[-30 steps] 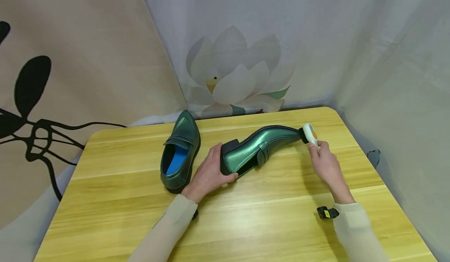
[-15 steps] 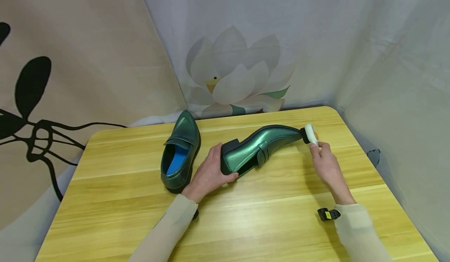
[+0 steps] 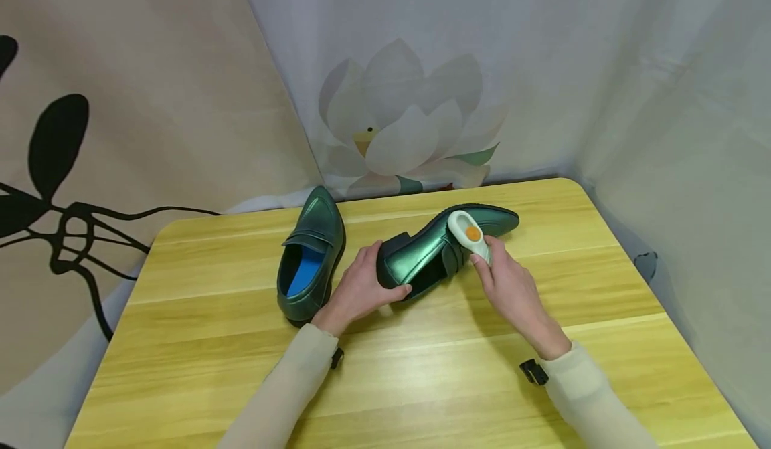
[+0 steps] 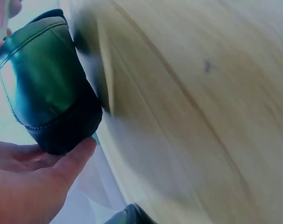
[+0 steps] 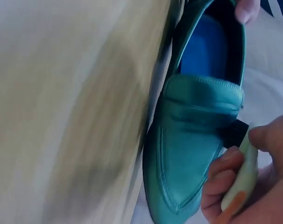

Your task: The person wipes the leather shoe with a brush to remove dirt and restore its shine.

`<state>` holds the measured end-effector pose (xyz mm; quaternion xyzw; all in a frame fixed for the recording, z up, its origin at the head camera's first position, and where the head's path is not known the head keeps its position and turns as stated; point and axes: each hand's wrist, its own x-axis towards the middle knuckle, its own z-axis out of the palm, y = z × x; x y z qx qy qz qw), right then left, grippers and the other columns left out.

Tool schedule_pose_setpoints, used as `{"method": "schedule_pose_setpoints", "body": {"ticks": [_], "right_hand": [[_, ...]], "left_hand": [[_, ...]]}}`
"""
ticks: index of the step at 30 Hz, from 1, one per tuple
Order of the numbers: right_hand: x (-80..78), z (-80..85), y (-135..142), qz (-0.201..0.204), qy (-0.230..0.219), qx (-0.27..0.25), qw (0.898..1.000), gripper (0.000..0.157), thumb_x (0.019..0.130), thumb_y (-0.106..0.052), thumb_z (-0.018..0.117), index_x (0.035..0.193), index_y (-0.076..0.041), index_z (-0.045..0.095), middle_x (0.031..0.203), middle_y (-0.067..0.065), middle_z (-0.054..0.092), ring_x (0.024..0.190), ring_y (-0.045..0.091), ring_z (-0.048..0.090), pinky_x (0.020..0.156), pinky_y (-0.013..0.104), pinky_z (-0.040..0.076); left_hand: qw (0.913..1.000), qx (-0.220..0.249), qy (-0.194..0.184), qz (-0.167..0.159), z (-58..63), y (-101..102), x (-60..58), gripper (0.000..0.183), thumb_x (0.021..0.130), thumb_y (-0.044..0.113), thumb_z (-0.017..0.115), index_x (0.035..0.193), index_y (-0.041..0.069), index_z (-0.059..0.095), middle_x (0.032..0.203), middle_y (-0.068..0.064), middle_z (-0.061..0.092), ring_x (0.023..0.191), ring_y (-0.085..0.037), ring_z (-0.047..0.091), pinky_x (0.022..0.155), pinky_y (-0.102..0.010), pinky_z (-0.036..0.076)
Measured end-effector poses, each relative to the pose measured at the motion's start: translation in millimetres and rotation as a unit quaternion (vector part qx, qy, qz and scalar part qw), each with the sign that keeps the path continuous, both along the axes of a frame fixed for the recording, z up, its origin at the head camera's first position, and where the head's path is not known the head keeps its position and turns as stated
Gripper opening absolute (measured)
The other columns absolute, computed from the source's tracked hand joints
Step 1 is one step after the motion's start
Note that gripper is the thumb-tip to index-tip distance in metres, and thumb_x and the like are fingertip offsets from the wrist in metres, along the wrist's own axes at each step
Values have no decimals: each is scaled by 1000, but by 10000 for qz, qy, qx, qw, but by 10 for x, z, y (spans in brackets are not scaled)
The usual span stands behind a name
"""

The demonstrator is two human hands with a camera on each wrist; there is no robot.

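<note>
A green loafer [image 3: 415,261] lies tilted on its side, its toe pointing right and its opening facing the person. My left hand [image 3: 365,287] grips it by the heel; in the left wrist view the thumb and fingers wrap the heel end of this loafer [image 4: 48,79]. In my right hand [image 3: 512,285] is a small white brush [image 3: 466,231] with an orange spot. From the right wrist view, the black bristles [image 5: 235,134] touch the shoe's upper beside the strap, and the fingers curl round the handle.
A second green loafer [image 3: 310,255] with a blue insole stands upright left of the left hand, toe toward the back edge. Both shoes are on a wooden table [image 3: 421,382]. A printed curtain [image 3: 409,87] hangs behind it.
My right hand has moved the brush left, from the toe tip to the middle of the shoe near the strap. The left hand keeps its grip on the heel.
</note>
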<state>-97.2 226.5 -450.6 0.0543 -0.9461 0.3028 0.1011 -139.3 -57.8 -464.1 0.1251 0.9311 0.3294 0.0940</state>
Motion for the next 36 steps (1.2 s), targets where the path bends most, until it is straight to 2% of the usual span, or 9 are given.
{"method": "schedule_pose_setpoints", "body": {"ticks": [3,6,13,17,22,25,29,33,36], "right_hand": [[-58,-4,94,-231,44,72,9997,46,111,-27,50,141,7,45,91,22,65,68,34,59,55,50,46],[-146,-20,253,-508,-95,49,9987,50,112,-30,46,142,10,42,90,24,64,68,37,60,57,53,46],[-271,-13,568,-1081,-650,-236,9917,63,113,-40,32,146,14,34,86,24,60,66,36,58,54,45,42],[-252,-30,517,-990,-613,-249,9929,61,113,-38,34,146,14,34,85,24,59,66,36,58,56,47,44],[-200,-90,274,-465,-35,34,9989,50,112,-30,46,143,9,39,92,27,65,72,40,62,61,58,48],[-194,-88,225,-296,109,187,9993,49,111,-29,48,143,8,42,98,29,66,75,41,64,62,59,50],[-226,-69,343,-580,-23,140,9982,52,112,-32,44,144,9,41,98,30,66,75,43,64,60,58,49],[-269,-81,530,-992,-321,-48,9945,54,113,-33,39,145,11,38,89,26,62,69,40,60,56,51,45],[-310,-79,639,-1048,-546,-192,9928,56,113,-33,37,145,13,36,83,22,59,64,35,56,55,45,42]], "left_hand": [[9998,89,-139,72,26,15,-5,110,78,60,81,160,5,32,153,-17,44,125,-37,55,106,-53,47],[9995,137,-231,145,40,24,-5,109,78,60,80,160,5,32,153,-18,44,123,-37,56,105,-52,48],[9995,152,-243,164,53,48,13,108,79,59,79,160,4,32,150,-18,45,119,-36,56,103,-52,49],[9995,130,-240,180,49,55,26,107,80,58,79,159,4,32,149,-19,46,118,-36,57,102,-52,49],[9996,76,-213,197,42,79,27,105,82,59,77,159,2,33,147,-20,47,115,-36,57,101,-52,50],[9996,57,-195,217,35,94,25,104,82,59,76,158,2,34,145,-20,48,114,-35,57,100,-51,50],[9995,74,-183,243,34,106,24,103,82,60,75,158,2,35,144,-20,49,114,-36,57,101,-51,50],[9993,96,-238,259,36,102,24,104,82,62,73,158,2,34,146,-21,48,117,-37,57,102,-52,48],[9990,105,-287,315,39,90,27,105,82,62,73,159,3,33,147,-20,48,117,-37,56,102,-53,48]]}}
